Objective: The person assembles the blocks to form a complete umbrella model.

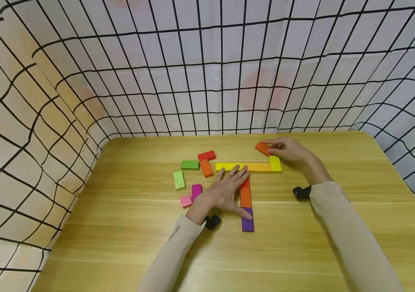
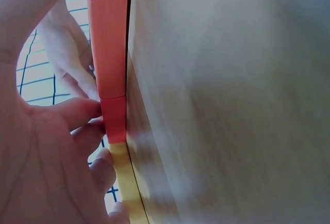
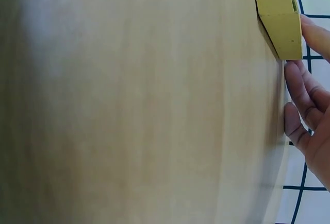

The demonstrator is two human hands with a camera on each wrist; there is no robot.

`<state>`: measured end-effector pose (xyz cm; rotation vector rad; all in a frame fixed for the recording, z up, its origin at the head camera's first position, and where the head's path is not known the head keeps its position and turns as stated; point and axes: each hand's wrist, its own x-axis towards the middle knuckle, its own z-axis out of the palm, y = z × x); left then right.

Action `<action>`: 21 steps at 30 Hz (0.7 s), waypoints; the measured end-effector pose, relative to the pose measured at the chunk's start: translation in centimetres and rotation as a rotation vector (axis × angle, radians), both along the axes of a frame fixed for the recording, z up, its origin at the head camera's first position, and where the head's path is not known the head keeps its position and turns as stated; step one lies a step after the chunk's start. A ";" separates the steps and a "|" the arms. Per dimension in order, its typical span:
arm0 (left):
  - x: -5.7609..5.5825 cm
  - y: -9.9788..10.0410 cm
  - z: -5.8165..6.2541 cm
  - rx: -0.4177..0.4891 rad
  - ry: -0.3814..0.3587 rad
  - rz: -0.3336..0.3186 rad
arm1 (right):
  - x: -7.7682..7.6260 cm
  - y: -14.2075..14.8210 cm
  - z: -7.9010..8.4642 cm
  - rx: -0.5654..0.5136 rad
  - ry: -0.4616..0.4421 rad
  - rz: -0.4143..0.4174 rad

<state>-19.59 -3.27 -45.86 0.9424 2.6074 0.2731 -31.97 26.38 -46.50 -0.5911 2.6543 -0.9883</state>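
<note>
- Pinching an orange-red rectangular wooden-looking block (image 1: 262, 148) in the right grip (image 1: 289, 151), with thumb and fingertips closed on one end.
- Spreading the left grip (image 1: 223, 192) wide, palm down, fingers straight, with nothing clasped; touching the side of a small red block (image 1: 244, 183) and laying the thumb over a purple rectangular block (image 1: 247, 225).
- Lined up end to end at the left grip's fingertips and thumb, from far to near: that red block, then an orange rectangular block (image 1: 245, 198), then the purple one.
- Running crosswise from the left grip's fingertips toward the right grip: a long yellow bar (image 1: 225, 166), then an amber bar (image 1: 260, 168) against it.
- Set across the amber bar's end, just on the near side of the right grip: a yellow rectangular block (image 1: 275, 164).
- Lying beyond the left grip and to its left: a red block (image 1: 206, 155) and a slanted orange block (image 1: 206, 168), with a green block (image 1: 190, 165) and a lime-green block (image 1: 179, 180) farther left.
- Partly hidden beside the left grip: a magenta block (image 1: 196, 190), with a pink block (image 1: 186, 202) next to it.
- Spread beneath both grips: a wood-grained counter (image 1: 120, 243).
</note>
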 end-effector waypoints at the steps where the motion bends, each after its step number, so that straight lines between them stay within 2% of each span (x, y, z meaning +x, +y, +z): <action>1: 0.0 0.0 0.0 0.002 -0.002 0.001 | 0.0 0.0 0.0 0.000 0.001 -0.001; 6: 0.0 0.0 0.1 0.007 -0.003 0.002 | 0.2 0.1 0.1 -0.012 -0.005 0.001; 11: 0.0 0.1 0.0 0.009 0.000 -0.001 | 0.9 0.5 0.6 -0.062 -0.056 -0.023; 17: 0.1 0.1 0.0 0.011 -0.001 -0.006 | 2.0 2.4 1.3 0.019 -0.040 -0.005; 21: 0.1 0.0 -0.1 0.020 0.004 -0.007 | 3.2 4.4 1.7 0.036 -0.079 0.003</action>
